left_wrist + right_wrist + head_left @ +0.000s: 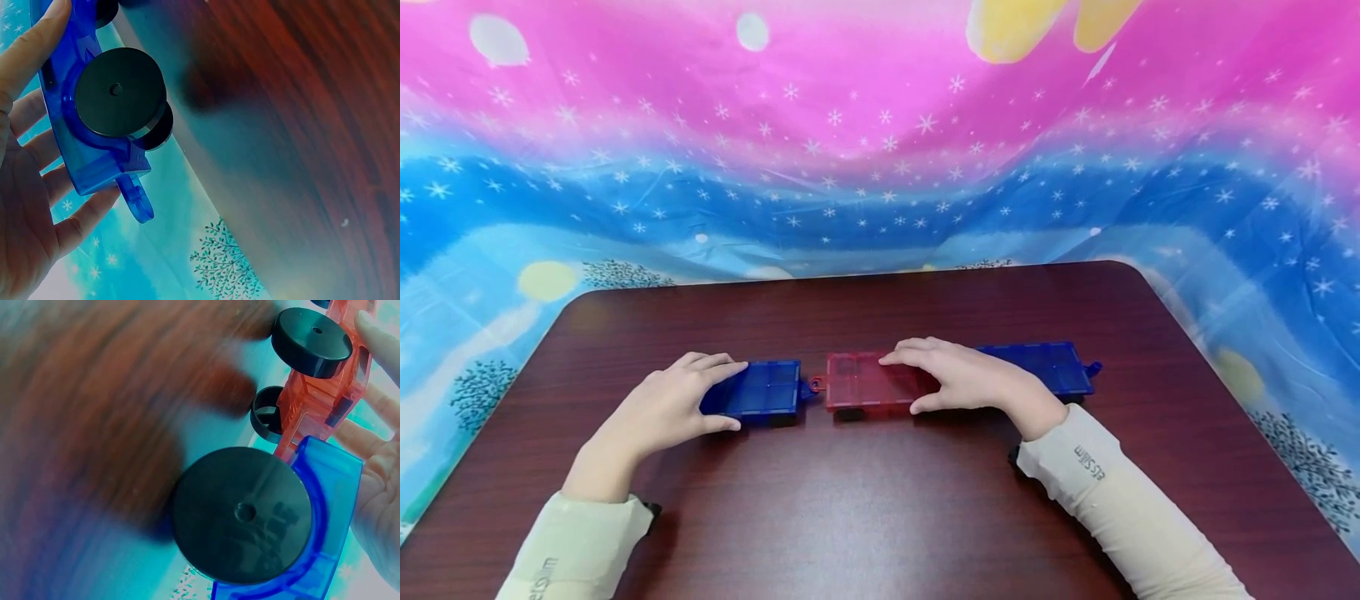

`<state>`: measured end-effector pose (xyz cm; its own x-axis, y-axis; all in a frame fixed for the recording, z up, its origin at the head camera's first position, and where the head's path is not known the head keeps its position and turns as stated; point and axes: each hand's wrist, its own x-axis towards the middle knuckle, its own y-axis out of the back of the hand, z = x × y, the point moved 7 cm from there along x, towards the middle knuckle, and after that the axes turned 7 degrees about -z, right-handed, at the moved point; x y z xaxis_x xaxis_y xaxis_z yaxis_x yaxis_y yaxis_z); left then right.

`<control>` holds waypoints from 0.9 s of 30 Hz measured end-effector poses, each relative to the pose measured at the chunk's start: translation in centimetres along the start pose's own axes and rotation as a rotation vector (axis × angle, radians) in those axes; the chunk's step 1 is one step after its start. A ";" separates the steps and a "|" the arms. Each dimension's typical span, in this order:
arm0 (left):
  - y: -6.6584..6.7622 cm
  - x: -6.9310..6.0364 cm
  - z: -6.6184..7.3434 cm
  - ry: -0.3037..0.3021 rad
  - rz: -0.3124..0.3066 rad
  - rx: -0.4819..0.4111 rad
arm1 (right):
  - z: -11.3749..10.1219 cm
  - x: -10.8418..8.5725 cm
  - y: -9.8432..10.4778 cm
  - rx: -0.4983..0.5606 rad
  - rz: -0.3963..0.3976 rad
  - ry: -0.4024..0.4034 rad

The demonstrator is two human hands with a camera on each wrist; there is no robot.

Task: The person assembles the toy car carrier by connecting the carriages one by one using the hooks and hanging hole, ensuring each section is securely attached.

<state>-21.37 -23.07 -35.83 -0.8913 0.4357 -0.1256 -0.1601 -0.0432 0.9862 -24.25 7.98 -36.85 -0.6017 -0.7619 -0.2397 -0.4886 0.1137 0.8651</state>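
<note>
My left hand (666,402) grips the left end of a translucent blue toy car base (771,387), thumb on the near edge and fingers on the far side. In the left wrist view, black wheels (120,92) and a blue coupling loop (139,203) show on this car. To its right is a red toy car base (853,379), its small red hook (820,383) at the blue car's coupling; whether they are linked I cannot tell. My right hand (970,377) holds the red car by its sides. Another blue car base (1048,367) stands behind the red one, partly hidden by that hand.
The cars stand in a row on a dark red-brown wooden table (850,500). A pink and blue snowflake-patterned cloth (880,150) hangs behind the table and along its sides. A blue coupling (1095,367) sticks out at the row's right end.
</note>
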 end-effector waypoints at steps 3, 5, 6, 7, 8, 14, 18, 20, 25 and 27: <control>0.0 0.0 0.0 0.001 0.004 -0.001 | 0.1 0.1 0.0 -0.002 -0.001 -0.001; 0.0 0.1 0.0 0.001 0.006 -0.001 | 0.1 0.1 0.1 -0.004 0.001 -0.001; 0.0 0.1 0.0 0.001 0.007 -0.002 | 0.1 0.1 0.1 -0.005 0.002 -0.002; 0.0 0.1 0.0 -0.001 0.008 -0.002 | 0.1 0.2 0.1 -0.006 0.002 -0.002; 0.0 0.1 0.1 -0.003 0.008 -0.004 | 0.2 0.2 0.1 -0.007 0.002 -0.003; -0.1 0.0 0.3 -0.011 0.008 -0.023 | 0.2 0.2 -0.1 -0.001 -0.003 -0.002; -0.1 0.0 0.4 -0.012 0.008 -0.030 | 0.1 0.1 -0.1 0.003 -0.002 -0.004; -0.2 0.0 0.4 -0.011 0.007 -0.033 | 0.1 0.1 -0.1 0.003 -0.003 -0.008; -0.4 0.0 0.2 -0.004 -0.001 -0.038 | -0.1 0.0 0.0 -0.002 -0.002 -0.005; -0.5 0.0 0.1 -0.001 -0.001 -0.041 | -0.1 0.0 0.0 -0.003 -0.002 -0.004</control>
<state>-21.23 -22.96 -36.31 -0.8905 0.4369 -0.1267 -0.1783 -0.0790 0.9808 -24.20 7.86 -36.79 -0.6033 -0.7593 -0.2438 -0.4880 0.1096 0.8659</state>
